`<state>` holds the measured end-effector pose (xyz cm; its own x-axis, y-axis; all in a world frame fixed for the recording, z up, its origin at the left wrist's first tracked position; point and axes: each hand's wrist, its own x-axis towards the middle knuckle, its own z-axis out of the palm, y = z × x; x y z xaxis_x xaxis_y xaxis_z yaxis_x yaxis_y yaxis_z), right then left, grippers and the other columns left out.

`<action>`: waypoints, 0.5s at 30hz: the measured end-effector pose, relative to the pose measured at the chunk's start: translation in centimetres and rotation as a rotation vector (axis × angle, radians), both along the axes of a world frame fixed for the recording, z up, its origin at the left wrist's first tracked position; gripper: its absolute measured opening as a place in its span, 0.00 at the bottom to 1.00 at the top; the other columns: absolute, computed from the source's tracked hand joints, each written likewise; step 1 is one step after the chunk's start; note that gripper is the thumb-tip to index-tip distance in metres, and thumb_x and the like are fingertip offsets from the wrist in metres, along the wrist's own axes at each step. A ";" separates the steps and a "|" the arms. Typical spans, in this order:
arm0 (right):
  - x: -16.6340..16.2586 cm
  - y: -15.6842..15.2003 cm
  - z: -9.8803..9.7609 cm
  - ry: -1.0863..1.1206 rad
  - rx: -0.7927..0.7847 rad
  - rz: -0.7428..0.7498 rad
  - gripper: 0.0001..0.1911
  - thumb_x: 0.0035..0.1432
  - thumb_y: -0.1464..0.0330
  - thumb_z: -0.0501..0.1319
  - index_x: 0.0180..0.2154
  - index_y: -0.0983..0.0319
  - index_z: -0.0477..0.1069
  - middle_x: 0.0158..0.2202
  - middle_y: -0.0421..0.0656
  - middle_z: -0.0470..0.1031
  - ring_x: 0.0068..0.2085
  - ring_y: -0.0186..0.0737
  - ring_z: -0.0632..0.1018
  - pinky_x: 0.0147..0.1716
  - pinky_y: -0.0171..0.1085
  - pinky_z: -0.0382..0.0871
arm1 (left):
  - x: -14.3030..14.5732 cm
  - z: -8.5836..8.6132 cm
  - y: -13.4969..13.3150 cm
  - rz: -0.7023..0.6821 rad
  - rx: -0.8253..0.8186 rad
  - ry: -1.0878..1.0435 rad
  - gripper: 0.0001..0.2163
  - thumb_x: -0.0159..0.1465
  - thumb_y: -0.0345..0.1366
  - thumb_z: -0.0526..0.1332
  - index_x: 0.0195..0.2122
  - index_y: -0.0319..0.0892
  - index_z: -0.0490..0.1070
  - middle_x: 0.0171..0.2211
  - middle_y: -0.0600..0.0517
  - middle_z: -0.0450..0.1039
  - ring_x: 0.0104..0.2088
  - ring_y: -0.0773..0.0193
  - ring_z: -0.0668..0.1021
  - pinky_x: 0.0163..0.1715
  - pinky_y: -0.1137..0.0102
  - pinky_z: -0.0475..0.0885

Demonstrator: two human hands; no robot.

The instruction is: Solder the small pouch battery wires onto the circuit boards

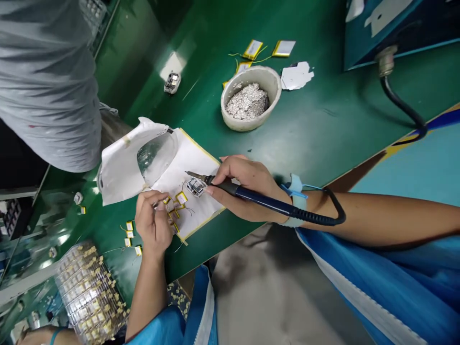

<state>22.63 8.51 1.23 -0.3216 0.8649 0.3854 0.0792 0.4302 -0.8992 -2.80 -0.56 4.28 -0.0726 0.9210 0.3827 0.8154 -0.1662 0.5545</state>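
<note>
My right hand (pixel 247 184) is closed around a soldering iron (pixel 266 200), its bare tip pointing left over a white sheet (pixel 196 153). Just under the iron's tip end lies a small round-cornered circuit board (pixel 196 187). My left hand (pixel 153 218) is pinched at the sheet's left edge; a bit of metal shows between its fingers, but I cannot make out what it is. Close to those fingertips, several small yellow-edged battery cells (pixel 181 197) with thin wires lie on the sheet. A clear plastic shield with a white cover (pixel 125 160) stands behind them.
Beyond the sheet sits a pot of metal shavings (pixel 250 120), with larger battery cells (pixel 283 48) around it. A blue box (pixel 402 36) feeds the iron's cable. At lower left lies a tray of packed cells (pixel 88 292); a person in grey (pixel 50 86) is at upper left.
</note>
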 end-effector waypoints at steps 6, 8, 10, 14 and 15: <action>-0.1 -0.1 0.3 -0.012 -0.057 0.027 0.08 0.68 0.66 0.69 0.38 0.55 0.70 0.34 0.39 0.83 0.36 0.41 0.83 0.45 0.42 0.77 | 0.1 -2.6 1.0 -0.010 0.095 0.013 0.11 0.76 0.34 0.65 0.57 0.46 0.80 0.47 0.47 0.83 0.49 0.59 0.85 0.51 0.62 0.81; -0.2 -0.1 0.3 -0.017 -0.053 0.027 0.09 0.68 0.67 0.69 0.38 0.56 0.70 0.33 0.39 0.82 0.34 0.40 0.82 0.45 0.42 0.77 | 0.4 -3.4 1.0 0.031 0.087 0.000 0.09 0.73 0.30 0.69 0.53 0.45 0.81 0.46 0.49 0.85 0.47 0.61 0.87 0.51 0.62 0.82; -0.2 -0.2 0.2 -0.021 -0.037 0.030 0.09 0.67 0.68 0.70 0.37 0.56 0.70 0.33 0.38 0.82 0.34 0.40 0.82 0.46 0.43 0.77 | 0.7 -3.9 1.0 0.064 0.134 -0.077 0.09 0.70 0.29 0.71 0.50 0.44 0.80 0.44 0.49 0.85 0.46 0.60 0.88 0.49 0.62 0.84; -0.4 -0.3 0.0 -0.048 -0.018 0.024 0.09 0.66 0.70 0.70 0.37 0.55 0.70 0.32 0.37 0.81 0.32 0.39 0.81 0.47 0.44 0.77 | 1.5 -4.3 1.1 0.055 0.127 -0.131 0.06 0.71 0.33 0.72 0.47 0.44 0.80 0.41 0.50 0.86 0.43 0.60 0.89 0.46 0.62 0.85; -0.4 -0.3 0.0 -0.055 -0.018 0.021 0.10 0.66 0.70 0.70 0.37 0.55 0.70 0.32 0.37 0.81 0.33 0.39 0.81 0.47 0.44 0.77 | 1.6 -4.4 1.2 0.066 0.103 -0.120 0.05 0.71 0.34 0.72 0.47 0.44 0.80 0.41 0.49 0.86 0.42 0.60 0.89 0.46 0.61 0.85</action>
<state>22.23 8.23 1.21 -0.3602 0.8644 0.3508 0.1203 0.4159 -0.9014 -1.23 0.65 -0.08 -0.1826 0.8689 0.4601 0.7551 -0.1757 0.6316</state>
